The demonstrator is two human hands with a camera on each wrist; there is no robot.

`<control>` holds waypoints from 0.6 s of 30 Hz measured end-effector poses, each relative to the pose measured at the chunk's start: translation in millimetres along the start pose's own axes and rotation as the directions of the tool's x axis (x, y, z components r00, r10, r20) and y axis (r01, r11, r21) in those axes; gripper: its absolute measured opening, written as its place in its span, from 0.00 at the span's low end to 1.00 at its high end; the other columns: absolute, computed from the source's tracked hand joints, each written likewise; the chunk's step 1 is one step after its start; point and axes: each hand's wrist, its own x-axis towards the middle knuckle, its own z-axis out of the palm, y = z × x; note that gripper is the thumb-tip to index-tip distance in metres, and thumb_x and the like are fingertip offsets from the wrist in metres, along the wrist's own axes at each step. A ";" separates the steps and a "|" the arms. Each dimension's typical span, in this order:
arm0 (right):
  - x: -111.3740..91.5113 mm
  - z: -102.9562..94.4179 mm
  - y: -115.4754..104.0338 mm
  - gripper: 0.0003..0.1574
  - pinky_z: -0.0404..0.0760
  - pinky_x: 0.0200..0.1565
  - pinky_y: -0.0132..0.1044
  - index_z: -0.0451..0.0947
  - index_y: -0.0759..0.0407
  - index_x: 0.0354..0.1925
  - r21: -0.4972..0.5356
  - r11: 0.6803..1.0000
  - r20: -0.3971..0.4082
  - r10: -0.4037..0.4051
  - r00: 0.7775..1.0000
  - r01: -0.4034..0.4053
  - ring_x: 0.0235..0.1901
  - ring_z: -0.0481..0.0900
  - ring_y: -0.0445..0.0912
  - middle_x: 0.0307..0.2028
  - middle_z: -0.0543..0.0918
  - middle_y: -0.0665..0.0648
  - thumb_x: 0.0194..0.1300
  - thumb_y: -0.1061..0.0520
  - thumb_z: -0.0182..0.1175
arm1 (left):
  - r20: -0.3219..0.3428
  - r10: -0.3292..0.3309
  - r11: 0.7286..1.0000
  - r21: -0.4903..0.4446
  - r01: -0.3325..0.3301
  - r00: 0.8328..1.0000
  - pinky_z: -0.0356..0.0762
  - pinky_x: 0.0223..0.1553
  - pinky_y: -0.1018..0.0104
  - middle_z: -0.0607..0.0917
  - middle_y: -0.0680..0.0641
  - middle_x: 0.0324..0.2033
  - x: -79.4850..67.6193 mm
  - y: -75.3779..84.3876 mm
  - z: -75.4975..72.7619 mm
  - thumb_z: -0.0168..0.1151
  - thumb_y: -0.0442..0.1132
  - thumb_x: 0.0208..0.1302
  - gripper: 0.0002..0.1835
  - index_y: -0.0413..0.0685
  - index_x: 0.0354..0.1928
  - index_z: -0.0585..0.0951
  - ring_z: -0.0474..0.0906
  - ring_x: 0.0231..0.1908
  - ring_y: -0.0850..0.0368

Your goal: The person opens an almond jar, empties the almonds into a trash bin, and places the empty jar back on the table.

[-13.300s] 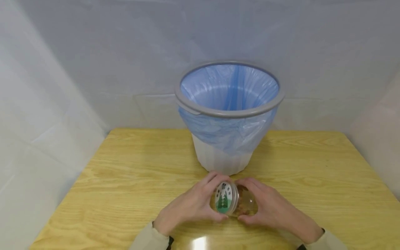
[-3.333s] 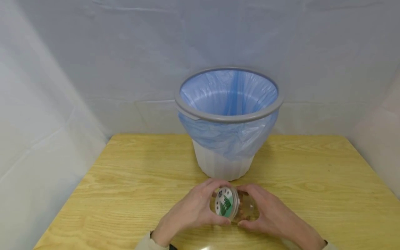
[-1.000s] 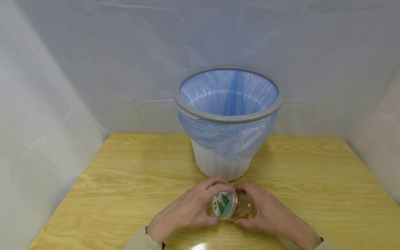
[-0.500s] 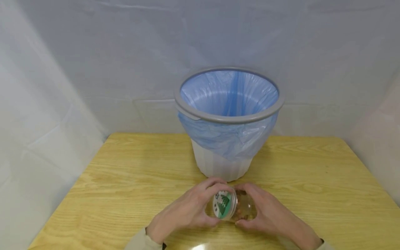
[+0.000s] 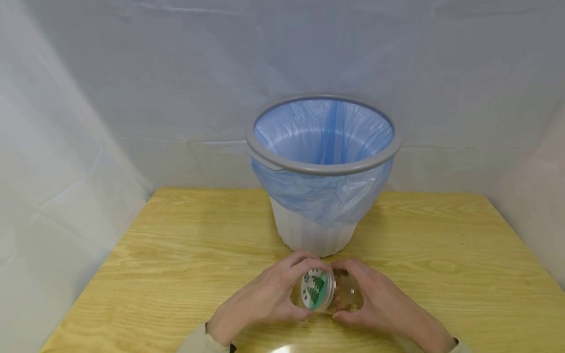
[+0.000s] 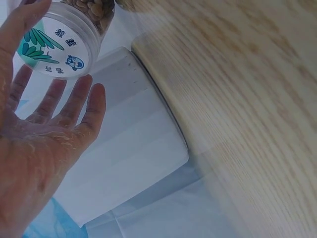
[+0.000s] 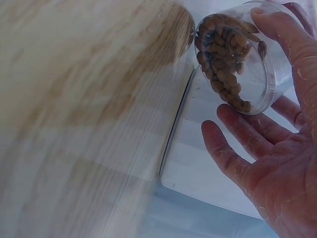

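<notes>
1 clear jar on its side on table, in front of bin. Left hand: half-curled, thumb and fingers round lid. Right hand: half-curled round jar body.

The left wrist view's top edge cuts off part of the jar.

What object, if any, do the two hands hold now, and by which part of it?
A clear jar: the left hand grips the lid, the right hand the jar's body near its base.
</notes>
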 end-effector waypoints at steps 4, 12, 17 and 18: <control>0.2 -0.4 -0.3 0.48 0.79 0.51 0.35 0.64 0.37 0.58 0.004 1.000 0.008 0.008 1.000 -0.008 0.51 0.73 0.32 0.51 0.71 0.33 0.40 0.35 0.73 | -0.002 -0.004 1.000 -0.003 0.003 1.000 0.73 0.59 0.67 0.68 0.59 0.58 -0.3 -0.1 0.7 0.76 0.45 0.41 0.44 0.65 0.64 0.65 0.69 0.57 0.65; -0.8 -2.4 -1.7 0.48 0.79 0.51 0.36 0.63 0.35 0.59 0.010 0.998 0.046 0.058 0.997 -0.059 0.51 0.73 0.32 0.52 0.73 0.35 0.41 0.34 0.73 | 0.018 -0.029 1.000 -0.008 0.029 0.999 0.73 0.58 0.68 0.68 0.60 0.58 -1.4 0.4 1.4 0.76 0.48 0.42 0.45 0.68 0.64 0.64 0.69 0.56 0.65; -0.3 -2.2 -1.3 0.48 0.79 0.51 0.36 0.62 0.34 0.59 0.013 0.998 0.043 0.056 0.997 -0.057 0.51 0.73 0.32 0.52 0.72 0.35 0.41 0.33 0.72 | 0.027 -0.046 0.999 -0.008 0.046 0.999 0.73 0.58 0.67 0.68 0.61 0.58 -1.4 0.6 0.5 0.76 0.48 0.42 0.45 0.68 0.64 0.64 0.70 0.56 0.65; -0.4 -2.2 -1.1 0.48 0.79 0.51 0.36 0.62 0.33 0.59 0.012 0.998 0.044 0.055 0.998 -0.056 0.51 0.73 0.32 0.52 0.72 0.35 0.42 0.32 0.71 | 0.027 -0.047 0.999 -0.007 0.047 0.999 0.73 0.58 0.67 0.68 0.61 0.58 -1.3 0.6 0.4 0.76 0.49 0.42 0.45 0.68 0.64 0.64 0.70 0.56 0.65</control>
